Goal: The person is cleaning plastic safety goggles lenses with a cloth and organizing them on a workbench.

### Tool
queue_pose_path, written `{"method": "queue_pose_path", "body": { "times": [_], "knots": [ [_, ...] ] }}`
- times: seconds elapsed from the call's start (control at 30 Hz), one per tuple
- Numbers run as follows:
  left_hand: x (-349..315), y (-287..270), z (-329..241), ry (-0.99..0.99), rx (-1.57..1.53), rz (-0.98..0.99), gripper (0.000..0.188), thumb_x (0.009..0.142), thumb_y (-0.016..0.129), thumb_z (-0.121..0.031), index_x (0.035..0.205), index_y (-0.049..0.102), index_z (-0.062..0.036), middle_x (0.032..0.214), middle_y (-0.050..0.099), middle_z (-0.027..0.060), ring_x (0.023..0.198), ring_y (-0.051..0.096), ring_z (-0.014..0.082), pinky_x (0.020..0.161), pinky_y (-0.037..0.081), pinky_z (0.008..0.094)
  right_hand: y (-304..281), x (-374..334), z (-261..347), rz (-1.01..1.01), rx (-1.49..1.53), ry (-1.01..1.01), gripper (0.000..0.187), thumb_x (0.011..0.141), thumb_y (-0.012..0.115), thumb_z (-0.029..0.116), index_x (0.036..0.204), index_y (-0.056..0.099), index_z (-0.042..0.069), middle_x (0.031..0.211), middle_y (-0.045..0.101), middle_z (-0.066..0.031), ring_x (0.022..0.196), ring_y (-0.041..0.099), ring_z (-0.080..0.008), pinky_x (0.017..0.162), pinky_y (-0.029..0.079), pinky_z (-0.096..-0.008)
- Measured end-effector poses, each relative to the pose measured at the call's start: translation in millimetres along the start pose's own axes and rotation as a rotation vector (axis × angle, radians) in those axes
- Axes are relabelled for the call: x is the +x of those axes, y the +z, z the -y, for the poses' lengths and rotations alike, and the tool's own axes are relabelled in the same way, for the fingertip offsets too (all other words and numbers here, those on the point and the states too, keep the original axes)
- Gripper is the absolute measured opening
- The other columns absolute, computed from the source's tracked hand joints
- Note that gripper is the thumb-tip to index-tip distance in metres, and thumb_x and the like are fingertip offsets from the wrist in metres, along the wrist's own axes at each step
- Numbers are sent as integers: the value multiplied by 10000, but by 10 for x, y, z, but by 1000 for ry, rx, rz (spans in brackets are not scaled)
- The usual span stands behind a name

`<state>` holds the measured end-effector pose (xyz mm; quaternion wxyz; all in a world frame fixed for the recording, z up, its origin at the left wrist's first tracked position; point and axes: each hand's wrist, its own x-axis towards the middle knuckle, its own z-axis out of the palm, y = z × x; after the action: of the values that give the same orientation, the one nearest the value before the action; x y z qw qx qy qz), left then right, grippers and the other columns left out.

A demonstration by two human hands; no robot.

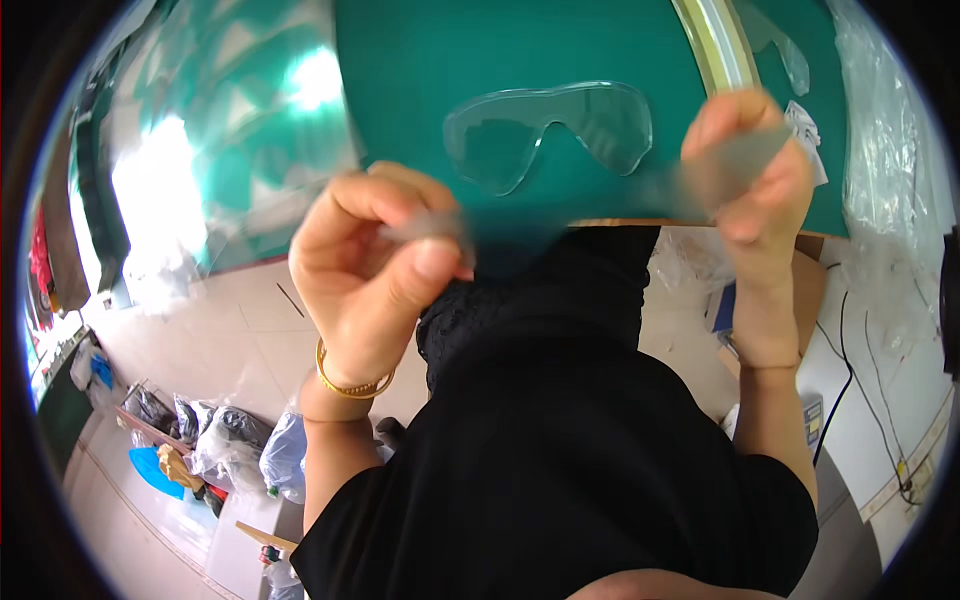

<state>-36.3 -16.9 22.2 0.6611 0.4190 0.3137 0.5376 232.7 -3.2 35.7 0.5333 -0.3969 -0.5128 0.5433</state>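
Note:
My left hand [365,265] pinches one end of a thin, see-through goggle lens [738,168] between thumb and fingers. The other end of this lens lies at the fingers of my right hand [755,195], which are curled round it. Motion blurs the lens, so its outline is hard to make out; it is held up above the table's near edge, in front of my body. Beyond it, a clear goggle lens [605,118] with a nose notch lies flat on the green table mat [410,60].
Shiny clear plastic sheeting [235,140] covers the table's left side. A yellowish strip [712,45] runs at the back right, beside another clear lens piece [793,62] and white paper [805,125]. Crumpled plastic [890,130] hangs over the right edge. Bags [228,440] stand on the floor at left.

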Motion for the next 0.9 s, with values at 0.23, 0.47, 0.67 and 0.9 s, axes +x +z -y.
{"method": "queue_pose_path", "body": {
  "times": [0.23, 0.47, 0.67, 0.9],
  "knots": [
    [42, 52, 178, -64, 205, -34, 140, 923, 684, -32, 986, 576, 32, 970, 617, 141, 751, 614, 156, 690, 515, 263, -121, -266, 0, -213, -101, 285, 138, 870, 755, 83, 913, 669, -16, 680, 622, -33, 495, 523, -46, 435, 371, -167],
    [209, 100, 300, -131, 623, -271, 251, 896, 694, 40, 1130, 601, 46, 792, 648, 52, 587, 567, 52, 524, 478, 179, -53, -146, -187, -266, -485, 416, 197, 944, 686, 170, 848, 686, -2, 577, 568, 1, 454, 456, -23, 421, 320, -165],
    [206, 140, 359, -86, 732, -301, 381, 883, 695, 64, 1236, 555, 45, 789, 649, 52, 585, 566, 40, 524, 450, 157, -37, -120, -217, -251, -514, 428, 208, 946, 687, 185, 842, 686, 5, 549, 543, 16, 450, 429, -11, 419, 286, -173],
    [201, 143, 399, -51, 767, -308, 408, 874, 693, 84, 1250, 538, 54, 779, 651, 61, 583, 568, 41, 532, 444, 152, -35, -110, -247, -239, -539, 428, 219, 944, 690, 195, 844, 686, 1, 540, 521, 27, 443, 420, -11, 417, 276, -178]
  ]
}}
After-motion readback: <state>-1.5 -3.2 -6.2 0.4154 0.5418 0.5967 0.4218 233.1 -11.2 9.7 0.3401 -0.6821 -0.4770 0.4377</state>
